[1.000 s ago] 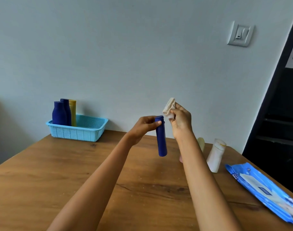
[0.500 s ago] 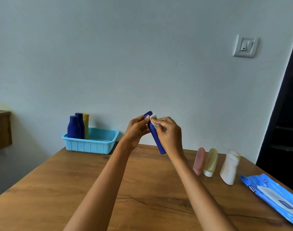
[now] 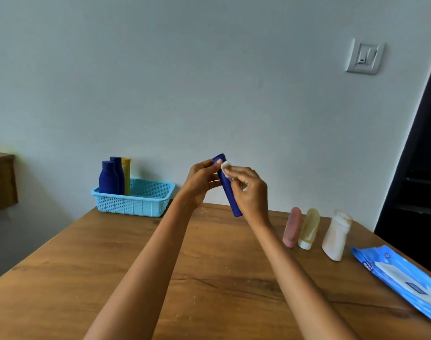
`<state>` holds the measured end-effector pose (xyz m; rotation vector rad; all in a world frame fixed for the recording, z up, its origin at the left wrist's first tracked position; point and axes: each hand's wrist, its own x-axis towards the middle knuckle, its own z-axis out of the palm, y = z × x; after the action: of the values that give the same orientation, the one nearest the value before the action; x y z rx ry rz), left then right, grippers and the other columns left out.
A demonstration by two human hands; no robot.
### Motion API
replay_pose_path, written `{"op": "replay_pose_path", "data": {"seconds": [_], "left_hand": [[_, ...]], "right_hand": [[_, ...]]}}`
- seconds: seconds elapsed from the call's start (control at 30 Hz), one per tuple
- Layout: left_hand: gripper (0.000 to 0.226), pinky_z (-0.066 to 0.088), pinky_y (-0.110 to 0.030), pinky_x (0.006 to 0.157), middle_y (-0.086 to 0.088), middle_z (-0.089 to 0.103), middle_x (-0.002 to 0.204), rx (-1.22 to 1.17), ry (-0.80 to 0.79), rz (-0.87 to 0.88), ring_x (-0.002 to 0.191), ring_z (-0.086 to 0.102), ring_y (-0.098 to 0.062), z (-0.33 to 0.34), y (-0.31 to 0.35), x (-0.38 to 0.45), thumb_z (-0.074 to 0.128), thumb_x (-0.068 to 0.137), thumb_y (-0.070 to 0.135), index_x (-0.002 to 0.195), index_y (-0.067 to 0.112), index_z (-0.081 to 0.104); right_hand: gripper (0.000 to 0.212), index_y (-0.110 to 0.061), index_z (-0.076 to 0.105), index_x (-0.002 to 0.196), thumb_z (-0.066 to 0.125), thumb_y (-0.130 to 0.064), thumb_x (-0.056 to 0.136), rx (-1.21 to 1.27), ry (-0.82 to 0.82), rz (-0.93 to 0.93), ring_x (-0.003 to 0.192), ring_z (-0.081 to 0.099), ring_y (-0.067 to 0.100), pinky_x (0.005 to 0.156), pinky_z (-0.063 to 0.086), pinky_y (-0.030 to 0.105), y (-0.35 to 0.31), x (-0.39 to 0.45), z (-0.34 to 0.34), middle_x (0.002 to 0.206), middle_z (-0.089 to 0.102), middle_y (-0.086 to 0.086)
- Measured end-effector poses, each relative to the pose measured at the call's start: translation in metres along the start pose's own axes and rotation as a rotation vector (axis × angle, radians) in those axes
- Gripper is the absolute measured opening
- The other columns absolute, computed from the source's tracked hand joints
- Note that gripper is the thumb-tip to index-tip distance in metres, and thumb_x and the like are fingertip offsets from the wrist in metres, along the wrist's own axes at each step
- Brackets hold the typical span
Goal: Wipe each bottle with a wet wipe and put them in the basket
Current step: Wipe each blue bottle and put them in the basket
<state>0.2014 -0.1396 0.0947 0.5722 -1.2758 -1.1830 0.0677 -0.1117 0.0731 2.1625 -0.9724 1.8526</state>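
Left grip (image 3: 201, 181) pinches a blue bottle (image 3: 229, 190) held above the bench (image 3: 111, 266), while the right grip (image 3: 246, 190) presses a wipe (image 3: 226, 167) against it. Three bottles stand in the basket (image 3: 136, 204) at the far left corner; three more (image 3: 308, 229) wait by the right edge, apparently unwiped.

Grained wooden table (image 3: 91, 278); perforated plastic basket (image 3: 136, 204); glossy wipes pack (image 3: 405, 283).
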Motion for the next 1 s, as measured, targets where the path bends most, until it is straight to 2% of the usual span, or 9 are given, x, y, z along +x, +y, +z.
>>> {"op": "replay_pose_path", "data": {"seconds": [0.13, 0.23, 0.3, 0.37, 0.43, 0.57, 0.7, 0.83, 1.0], "left_hand": [[0.018, 0.055, -0.029, 0.072, -0.006, 0.064, 0.085, -0.022, 0.062, 0.002, 0.076, 0.064, -0.020, -0.008, 0.003, 0.000, 0.052, 0.095, 0.015, 0.106, 0.002, 0.059], [0.020, 0.055, -0.032, 0.076, -0.006, 0.063, 0.088, -0.019, 0.065, -0.003, 0.080, 0.063, -0.021, -0.009, 0.003, 0.001, 0.052, 0.096, 0.014, 0.110, 0.001, 0.058], [0.018, 0.055, -0.033, 0.078, -0.007, 0.064, 0.090, 0.003, 0.030, -0.025, 0.082, 0.063, -0.022, -0.006, 0.002, 0.001, 0.052, 0.095, 0.016, 0.107, 0.003, 0.059], [0.016, 0.056, -0.033, 0.078, -0.008, 0.064, 0.092, 0.036, -0.026, -0.044, 0.083, 0.063, -0.022, -0.001, 0.000, -0.001, 0.053, 0.095, 0.016, 0.104, 0.005, 0.060], [0.018, 0.056, -0.031, 0.075, -0.009, 0.065, 0.093, 0.048, -0.074, -0.050, 0.083, 0.064, -0.022, 0.004, -0.001, -0.001, 0.052, 0.095, 0.016, 0.106, 0.003, 0.060], [0.019, 0.056, -0.030, 0.075, -0.006, 0.068, 0.092, 0.035, -0.090, -0.021, 0.081, 0.066, -0.018, 0.004, 0.005, -0.001, 0.053, 0.095, 0.017, 0.106, 0.005, 0.063], [0.015, 0.056, -0.029, 0.071, -0.004, 0.067, 0.080, -0.104, 0.065, -0.019, 0.073, 0.065, -0.020, -0.004, 0.004, -0.004, 0.052, 0.096, 0.016, 0.096, 0.007, 0.064], [0.013, 0.057, -0.027, 0.067, -0.007, 0.060, 0.083, -0.113, 0.201, -0.005, 0.071, 0.063, -0.018, -0.019, 0.001, -0.005, 0.054, 0.095, 0.016, 0.093, 0.006, 0.061], [0.009, 0.054, -0.031, 0.072, -0.005, 0.059, 0.083, -0.044, 0.223, 0.022, 0.075, 0.059, -0.019, -0.024, 0.010, -0.002, 0.053, 0.095, 0.013, 0.090, 0.009, 0.060]], "right_hand": [[0.013, -0.007, 0.072, 0.089, 0.060, -0.003, 0.085, 0.083, 0.004, 0.018, 0.089, 0.065, 0.006, 0.077, 0.056, 0.024, 0.009, -0.013, -0.003, 0.092, 0.068, -0.009], [0.017, -0.008, 0.069, 0.079, 0.057, 0.003, 0.084, 0.066, 0.012, 0.126, 0.081, 0.064, 0.007, 0.071, 0.058, 0.034, 0.017, -0.018, -0.007, 0.084, 0.068, -0.006], [0.017, -0.006, 0.070, 0.084, 0.057, 0.004, 0.085, 0.067, 0.027, 0.157, 0.080, 0.065, 0.009, 0.072, 0.058, 0.032, 0.017, -0.016, -0.007, 0.086, 0.069, 0.000], [0.019, -0.004, 0.071, 0.096, 0.056, 0.003, 0.087, 0.077, 0.052, 0.166, 0.086, 0.066, 0.014, 0.075, 0.055, 0.021, 0.012, -0.009, -0.008, 0.095, 0.070, 0.005], [0.023, -0.003, 0.069, 0.107, 0.055, 0.001, 0.089, 0.095, 0.061, 0.158, 0.095, 0.064, 0.010, 0.079, 0.051, 0.012, 0.005, -0.002, -0.009, 0.106, 0.069, 0.005], [0.031, -0.006, 0.063, 0.120, 0.055, -0.002, 0.091, 0.076, 0.012, 0.064, 0.111, 0.057, 0.006, 0.091, 0.047, 0.013, -0.001, 0.005, -0.007, 0.122, 0.063, 0.002], [0.033, -0.009, 0.064, 0.118, 0.058, 0.001, 0.088, 0.026, -0.022, -0.020, 0.111, 0.055, 0.001, 0.092, 0.044, 0.009, 0.003, -0.009, 0.003, 0.119, 0.065, 0.001], [0.028, -0.005, 0.067, 0.113, 0.060, -0.002, 0.086, 0.016, -0.086, 0.024, 0.102, 0.064, 0.011, 0.084, 0.051, 0.015, 0.019, -0.028, 0.005, 0.110, 0.070, 0.005], [0.023, -0.003, 0.071, 0.104, 0.060, 0.003, 0.084, 0.042, -0.049, 0.143, 0.091, 0.068, 0.013, 0.079, 0.056, 0.021, 0.032, -0.039, 0.002, 0.099, 0.073, 0.006]]}}
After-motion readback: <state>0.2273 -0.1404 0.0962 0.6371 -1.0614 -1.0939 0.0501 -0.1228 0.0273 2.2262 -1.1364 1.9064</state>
